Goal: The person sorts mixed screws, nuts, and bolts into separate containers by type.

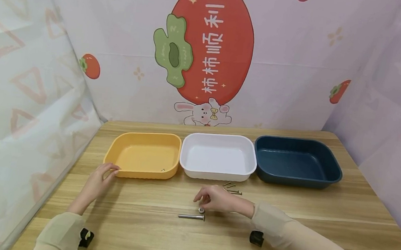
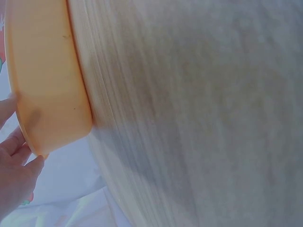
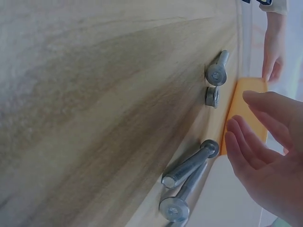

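Note:
At the front left corner of the yellow tray [image 1: 141, 174], my left hand [image 1: 99, 179] holds the rim between thumb and fingers. The left wrist view has its fingers [image 2: 19, 142] along that rim. My right hand [image 1: 216, 199] hovers over the table with loosely bent fingers and thumb apart, nothing between them. Just below it in the head view is a small metal nut [image 1: 201, 210]. A long silver bolt [image 1: 191, 216] lies in front of the nut; its flat round head [image 3: 216, 74] faces the right wrist camera.
Several thin bolts [image 1: 234, 192] lie in front of the white tray [image 1: 216, 176]. To its right is the dark blue tray [image 1: 293, 181]; the three trays stand side by side along the back of the wooden table [image 1: 138, 240]. Printed cloth [image 1: 130, 25] hangs behind.

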The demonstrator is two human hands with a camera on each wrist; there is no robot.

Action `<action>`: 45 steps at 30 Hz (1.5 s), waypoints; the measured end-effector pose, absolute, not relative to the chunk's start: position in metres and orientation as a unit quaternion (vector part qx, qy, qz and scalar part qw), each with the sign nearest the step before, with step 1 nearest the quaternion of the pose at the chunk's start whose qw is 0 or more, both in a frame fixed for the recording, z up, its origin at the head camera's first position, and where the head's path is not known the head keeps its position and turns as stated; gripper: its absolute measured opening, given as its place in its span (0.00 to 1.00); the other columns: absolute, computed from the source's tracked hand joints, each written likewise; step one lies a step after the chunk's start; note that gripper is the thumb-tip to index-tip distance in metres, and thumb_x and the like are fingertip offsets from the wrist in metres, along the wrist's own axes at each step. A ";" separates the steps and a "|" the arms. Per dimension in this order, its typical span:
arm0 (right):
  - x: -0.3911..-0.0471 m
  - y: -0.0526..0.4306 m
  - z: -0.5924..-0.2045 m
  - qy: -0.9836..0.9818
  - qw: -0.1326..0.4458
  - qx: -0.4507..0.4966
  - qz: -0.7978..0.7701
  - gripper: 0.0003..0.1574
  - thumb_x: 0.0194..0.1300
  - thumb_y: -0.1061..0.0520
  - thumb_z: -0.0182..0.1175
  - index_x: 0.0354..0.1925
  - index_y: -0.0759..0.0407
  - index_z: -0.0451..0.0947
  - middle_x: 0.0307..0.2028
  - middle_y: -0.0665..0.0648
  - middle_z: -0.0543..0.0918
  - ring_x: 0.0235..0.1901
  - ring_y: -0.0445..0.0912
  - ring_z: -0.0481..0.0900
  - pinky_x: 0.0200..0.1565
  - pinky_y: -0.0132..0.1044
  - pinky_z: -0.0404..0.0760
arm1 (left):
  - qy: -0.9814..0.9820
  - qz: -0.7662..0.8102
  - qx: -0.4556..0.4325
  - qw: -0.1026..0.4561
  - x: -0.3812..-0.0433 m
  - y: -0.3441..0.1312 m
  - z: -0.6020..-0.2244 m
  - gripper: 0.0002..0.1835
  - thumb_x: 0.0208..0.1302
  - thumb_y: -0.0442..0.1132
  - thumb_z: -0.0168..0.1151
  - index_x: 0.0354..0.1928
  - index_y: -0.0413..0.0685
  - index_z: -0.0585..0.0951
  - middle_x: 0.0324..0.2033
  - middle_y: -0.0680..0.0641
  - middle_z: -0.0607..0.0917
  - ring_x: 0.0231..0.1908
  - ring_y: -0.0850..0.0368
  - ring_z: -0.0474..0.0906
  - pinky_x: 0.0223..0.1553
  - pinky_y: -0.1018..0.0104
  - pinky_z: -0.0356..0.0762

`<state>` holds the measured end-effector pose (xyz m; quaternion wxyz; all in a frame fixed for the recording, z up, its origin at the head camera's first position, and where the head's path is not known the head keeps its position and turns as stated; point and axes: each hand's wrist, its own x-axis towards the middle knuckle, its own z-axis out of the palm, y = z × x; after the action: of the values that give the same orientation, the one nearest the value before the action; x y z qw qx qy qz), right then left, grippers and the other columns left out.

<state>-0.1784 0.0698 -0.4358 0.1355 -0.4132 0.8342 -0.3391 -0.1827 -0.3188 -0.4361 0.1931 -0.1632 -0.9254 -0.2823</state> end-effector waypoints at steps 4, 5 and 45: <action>-0.179 0.071 -0.438 0.834 0.148 -0.414 -0.333 0.13 0.48 0.66 0.64 0.37 0.62 0.80 0.32 0.54 0.80 0.30 0.41 0.77 0.33 0.27 0.75 | -0.928 -0.284 -0.158 0.185 -0.182 -0.318 -0.436 0.04 0.56 0.27 0.56 0.35 0.33 0.77 0.37 0.35 0.78 0.48 0.33 0.65 0.48 0.38 0.59; -0.179 0.072 -0.439 0.833 0.153 -0.413 -0.335 0.13 0.48 0.66 0.63 0.37 0.62 0.80 0.32 0.54 0.80 0.30 0.41 0.77 0.33 0.26 0.74 | -0.928 -0.285 -0.157 0.183 -0.182 -0.318 -0.436 0.04 0.57 0.27 0.56 0.35 0.33 0.77 0.37 0.34 0.78 0.48 0.33 0.65 0.48 0.38 0.59; -0.179 0.068 -0.452 0.836 0.142 -0.429 -0.311 0.11 0.45 0.70 0.61 0.32 0.63 0.81 0.27 0.50 0.76 0.25 0.33 0.70 0.28 0.21 0.70 | -0.919 -0.279 -0.179 0.214 -0.183 -0.318 -0.438 0.05 0.53 0.24 0.57 0.33 0.34 0.77 0.33 0.37 0.79 0.41 0.38 0.70 0.41 0.44 0.65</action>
<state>-0.1794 0.0677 -0.4523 0.1421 -0.4295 0.8357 -0.3115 -0.1828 -0.3180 -0.4377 0.2137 -0.1794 -0.9189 -0.2788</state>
